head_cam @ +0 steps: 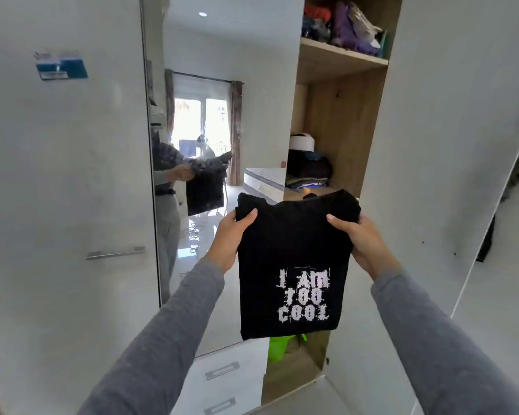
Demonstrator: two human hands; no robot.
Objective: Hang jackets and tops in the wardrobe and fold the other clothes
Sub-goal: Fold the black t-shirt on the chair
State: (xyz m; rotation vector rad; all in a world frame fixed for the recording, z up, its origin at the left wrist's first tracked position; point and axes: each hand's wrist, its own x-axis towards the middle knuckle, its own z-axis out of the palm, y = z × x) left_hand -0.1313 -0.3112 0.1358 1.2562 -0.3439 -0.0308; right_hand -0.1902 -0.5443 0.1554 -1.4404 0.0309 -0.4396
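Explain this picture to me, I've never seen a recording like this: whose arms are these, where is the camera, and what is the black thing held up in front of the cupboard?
There is no machine here. The camera sits on a person's head and looks forward and down, so the arms in grey sleeves are the wearer's own. The left hand and the right hand each grip an upper corner of a folded black T-shirt printed "I AM TOO COOL", and hold it up in the air. Behind it stands an open wardrobe. One shelf carries a pile of folded clothes, and the top shelf carries loose bundled ones. The mirror on the left reflects the same person holding the shirt.
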